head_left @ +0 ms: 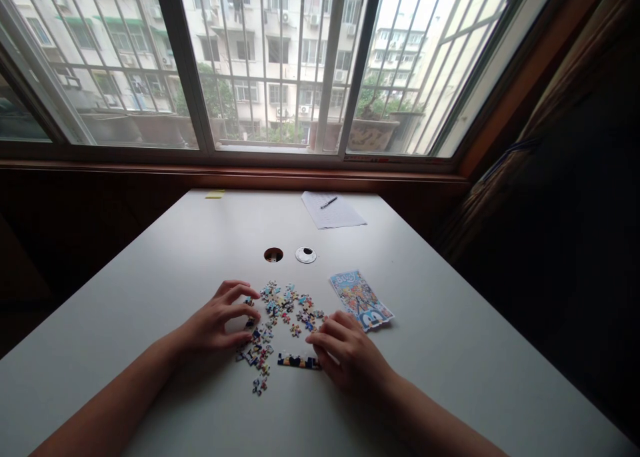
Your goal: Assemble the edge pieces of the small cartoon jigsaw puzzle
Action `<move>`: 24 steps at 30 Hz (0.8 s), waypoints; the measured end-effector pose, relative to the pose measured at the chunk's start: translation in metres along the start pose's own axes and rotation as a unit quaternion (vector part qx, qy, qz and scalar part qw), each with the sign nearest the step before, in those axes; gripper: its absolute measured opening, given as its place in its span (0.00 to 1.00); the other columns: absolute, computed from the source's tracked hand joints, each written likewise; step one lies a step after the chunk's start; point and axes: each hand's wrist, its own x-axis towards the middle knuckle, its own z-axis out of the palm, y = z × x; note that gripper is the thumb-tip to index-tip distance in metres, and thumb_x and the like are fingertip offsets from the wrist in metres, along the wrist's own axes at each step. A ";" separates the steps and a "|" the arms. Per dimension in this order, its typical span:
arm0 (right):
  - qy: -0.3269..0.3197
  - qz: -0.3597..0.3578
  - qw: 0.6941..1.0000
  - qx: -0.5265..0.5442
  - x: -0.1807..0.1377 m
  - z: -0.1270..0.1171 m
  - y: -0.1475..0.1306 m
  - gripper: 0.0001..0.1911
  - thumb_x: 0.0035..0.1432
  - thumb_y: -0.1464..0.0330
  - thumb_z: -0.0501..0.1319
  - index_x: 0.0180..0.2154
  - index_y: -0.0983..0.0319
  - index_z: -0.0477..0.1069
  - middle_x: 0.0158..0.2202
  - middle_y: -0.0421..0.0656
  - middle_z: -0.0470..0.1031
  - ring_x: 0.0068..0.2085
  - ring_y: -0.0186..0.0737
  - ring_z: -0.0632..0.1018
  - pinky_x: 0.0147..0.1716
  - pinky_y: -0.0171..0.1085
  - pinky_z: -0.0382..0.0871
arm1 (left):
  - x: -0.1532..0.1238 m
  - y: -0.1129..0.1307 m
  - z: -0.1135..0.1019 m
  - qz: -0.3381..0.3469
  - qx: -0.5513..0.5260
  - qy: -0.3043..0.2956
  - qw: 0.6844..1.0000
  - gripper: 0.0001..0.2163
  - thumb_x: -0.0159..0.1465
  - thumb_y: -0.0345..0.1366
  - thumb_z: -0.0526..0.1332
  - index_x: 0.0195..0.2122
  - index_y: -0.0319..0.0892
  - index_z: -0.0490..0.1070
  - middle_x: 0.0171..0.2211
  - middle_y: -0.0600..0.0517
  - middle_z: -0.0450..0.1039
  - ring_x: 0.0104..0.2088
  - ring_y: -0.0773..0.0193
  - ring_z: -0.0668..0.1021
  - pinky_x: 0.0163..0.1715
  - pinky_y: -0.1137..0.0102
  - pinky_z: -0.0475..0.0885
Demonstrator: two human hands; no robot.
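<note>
Loose jigsaw puzzle pieces (280, 302) lie scattered in an arc on the white table. My left hand (223, 317) rests at the left side of the pile, its fingers spread and bent around some pieces, with a gap between thumb and fingers. Below the pile is a short joined strip of puzzle pieces (295, 361), dark along its lower edge. My right hand (350, 350) lies over the strip's right end and the nearby loose pieces. Its fingers are curled with the tips close together; whatever they hold, if anything, is hidden.
A colourful picture sheet (361, 300) lies beyond my right hand. Farther back are a round cable hole (273, 254), its loose cover (305, 255), a written paper (335, 216) with a pen (329, 202), and a yellow sticky note (215, 194). A barred window stands behind the table (210, 237).
</note>
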 end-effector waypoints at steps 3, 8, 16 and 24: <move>-0.001 -0.001 1.000 0.001 0.000 0.001 0.000 0.11 0.66 0.72 0.56 0.44 0.58 0.75 0.35 0.45 0.76 0.40 0.44 0.71 0.42 0.44 0.67 | 0.000 0.000 0.000 0.001 0.001 0.002 1.000 0.10 0.63 0.43 0.66 0.45 0.53 0.78 0.56 0.48 0.69 0.61 0.48 0.63 0.61 0.55 0.64; -0.009 0.003 1.000 0.010 -0.001 0.002 0.002 0.11 0.65 0.73 0.56 0.45 0.58 0.75 0.35 0.44 0.76 0.40 0.45 0.71 0.43 0.44 0.67 | 0.000 -0.001 0.000 0.001 0.014 -0.015 1.000 0.10 0.65 0.44 0.65 0.46 0.52 0.77 0.57 0.48 0.68 0.62 0.48 0.61 0.62 0.55 0.63; -0.009 0.004 1.000 0.019 -0.002 0.002 0.003 0.11 0.65 0.73 0.56 0.45 0.58 0.74 0.35 0.44 0.76 0.40 0.45 0.70 0.43 0.44 0.66 | 0.000 -0.001 0.000 0.000 0.014 -0.018 1.000 0.09 0.65 0.44 0.64 0.46 0.52 0.77 0.56 0.48 0.68 0.62 0.49 0.62 0.61 0.55 0.64; -0.006 0.000 1.000 0.024 -0.002 0.004 0.005 0.11 0.64 0.73 0.57 0.45 0.58 0.74 0.35 0.44 0.76 0.41 0.45 0.70 0.44 0.45 0.65 | -0.001 -0.004 0.003 0.012 0.021 -0.011 1.000 0.09 0.65 0.43 0.65 0.45 0.51 0.77 0.56 0.47 0.69 0.61 0.48 0.63 0.60 0.55 0.65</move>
